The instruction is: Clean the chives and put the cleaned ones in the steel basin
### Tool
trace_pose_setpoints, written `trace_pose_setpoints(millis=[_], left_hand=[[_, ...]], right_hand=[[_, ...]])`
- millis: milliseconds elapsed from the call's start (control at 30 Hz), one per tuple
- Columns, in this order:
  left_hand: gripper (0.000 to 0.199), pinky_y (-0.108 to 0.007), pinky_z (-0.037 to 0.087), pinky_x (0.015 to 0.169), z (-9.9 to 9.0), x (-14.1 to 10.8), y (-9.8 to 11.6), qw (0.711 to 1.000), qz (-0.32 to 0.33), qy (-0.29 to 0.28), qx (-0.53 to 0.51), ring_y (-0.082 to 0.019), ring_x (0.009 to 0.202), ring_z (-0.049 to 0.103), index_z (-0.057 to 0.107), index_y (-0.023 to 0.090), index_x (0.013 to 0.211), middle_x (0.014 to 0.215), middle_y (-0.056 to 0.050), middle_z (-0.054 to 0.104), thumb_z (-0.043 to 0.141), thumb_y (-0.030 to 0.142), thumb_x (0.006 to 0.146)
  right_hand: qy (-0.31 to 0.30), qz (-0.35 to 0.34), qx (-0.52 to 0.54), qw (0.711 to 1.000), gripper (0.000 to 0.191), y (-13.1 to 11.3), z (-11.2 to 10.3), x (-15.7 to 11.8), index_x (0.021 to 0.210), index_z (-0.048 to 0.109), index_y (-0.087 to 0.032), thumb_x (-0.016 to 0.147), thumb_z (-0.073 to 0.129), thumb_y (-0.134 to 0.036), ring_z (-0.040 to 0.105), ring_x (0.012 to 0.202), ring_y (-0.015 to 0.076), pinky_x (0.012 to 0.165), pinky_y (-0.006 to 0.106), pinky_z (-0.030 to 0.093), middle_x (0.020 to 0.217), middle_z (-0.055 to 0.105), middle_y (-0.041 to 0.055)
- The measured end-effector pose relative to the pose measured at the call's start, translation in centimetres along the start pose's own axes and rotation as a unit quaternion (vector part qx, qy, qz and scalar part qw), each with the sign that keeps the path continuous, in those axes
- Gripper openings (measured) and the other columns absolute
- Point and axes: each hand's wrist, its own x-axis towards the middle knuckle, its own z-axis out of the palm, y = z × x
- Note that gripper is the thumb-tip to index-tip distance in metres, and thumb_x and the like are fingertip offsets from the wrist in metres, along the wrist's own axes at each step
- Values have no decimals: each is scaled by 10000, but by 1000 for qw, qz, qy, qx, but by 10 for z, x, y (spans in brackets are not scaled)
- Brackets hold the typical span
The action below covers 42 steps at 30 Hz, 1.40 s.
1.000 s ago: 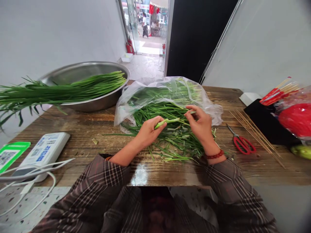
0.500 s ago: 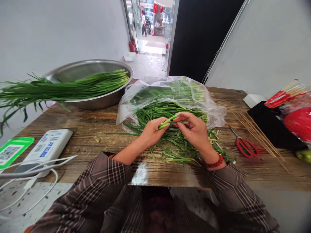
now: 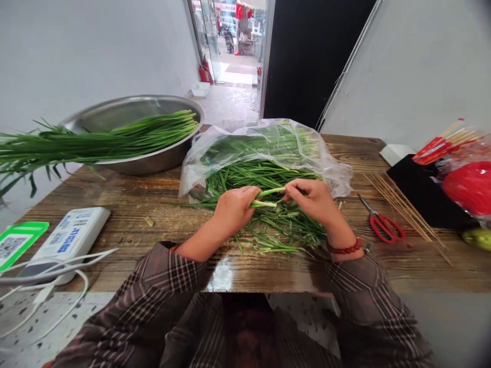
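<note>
My left hand (image 3: 237, 207) is closed around a few garlic chives (image 3: 264, 204), their pale stem ends poking out to the right. The thumb and forefinger of my right hand (image 3: 309, 199) pinch the white tip of one of these stalks. Just beyond both hands, a heap of chives (image 3: 245, 174) spills from a clear plastic bag (image 3: 337, 176). Loose leaves and trimmings (image 3: 284, 240) lie on the wooden table beneath my hands. At the left, a large metal basin (image 3: 153, 166) holds a thick bundle of chives (image 3: 126, 140), with leaves hanging over its rim.
Red-handled scissors (image 3: 385, 227) and thin wooden skewers (image 3: 410, 209) lie to the right, beside a black box (image 3: 429, 199). A white device (image 3: 69, 240), cables (image 3: 82, 278) and a green QR-code card (image 3: 19, 243) occupy the left of the wooden table (image 3: 146, 260).
My right hand has shifted slightly right, from fingering the stalks to pinching one white tip. The held stem ends now show more plainly. The whole view has turned a little.
</note>
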Motion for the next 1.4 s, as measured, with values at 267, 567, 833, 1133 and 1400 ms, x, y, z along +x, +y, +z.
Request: trace_pose_setpoints(millis=[267,567,833,1133,1400], left_hand=[[218,-317,510,720,-6,0,-1,998,-20,-50,34,-240,872,688,630,194,981,983,-83,719,528,131,799],[241,-302,516,733,-1,0,2,995,-13,-94,13,-227,858,699,635,201,998,941,-69,730,552,130,783],[179,-262,478,685,-3,1,1,998,15,-51,-39,-192,820,688,647,207,945,884,-45,724,504,155,852],[237,-261,443,667,-4,2,-4,997,14,54,-59,-181,772,654,648,186,951,855,-59,707,454,321,945],[239,-230,409,662,-19,8,-4,973,-108,139,-147,-134,698,565,626,176,853,773,3,654,543,399,875]], right_hand=[[34,-85,-35,995,196,-1,11,-1,1015,637,-212,823,652,-249,625,881,190,810,346,504,959,675,47],[29,-168,-159,972,124,-9,26,-5,941,706,-258,908,590,-287,612,892,208,815,380,458,938,709,55],[57,-118,-13,991,136,-9,29,-3,850,709,-231,901,600,-294,629,773,166,723,319,481,809,712,30],[235,109,164,952,339,12,20,4,798,672,-187,880,575,-501,486,485,88,468,220,362,558,565,-36],[192,63,13,979,308,20,-12,3,671,640,-197,896,563,-393,561,579,114,573,259,432,645,626,0]])
